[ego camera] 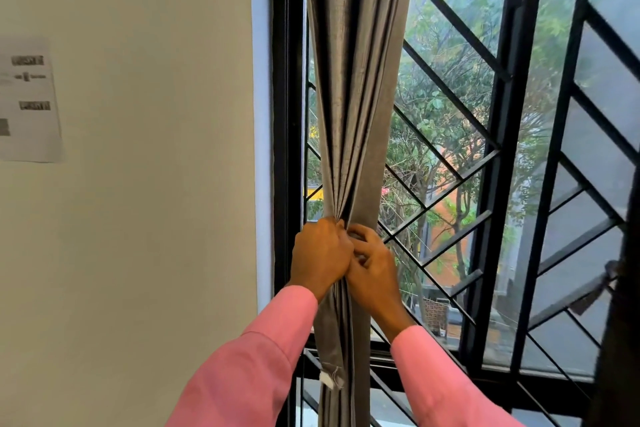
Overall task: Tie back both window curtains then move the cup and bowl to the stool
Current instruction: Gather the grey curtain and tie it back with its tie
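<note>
A grey curtain (353, 87) hangs at the left side of the window, gathered into a narrow bunch at mid-height. My left hand (320, 253) is closed around the bunch from the left. My right hand (372, 263) touches it from the right, fingers curled against the fabric and against my left hand. Whether a tie band lies under my fingers is hidden. A second curtain (620, 305) shows as a dark strip at the far right edge, with a knot-like tie at about mid-height. Cup, bowl and stool are out of view.
A black window frame (284, 149) with a diagonal metal grille (485, 149) fills the right half; trees and buildings lie beyond the glass. A plain wall on the left carries a printed paper sheet (31, 100).
</note>
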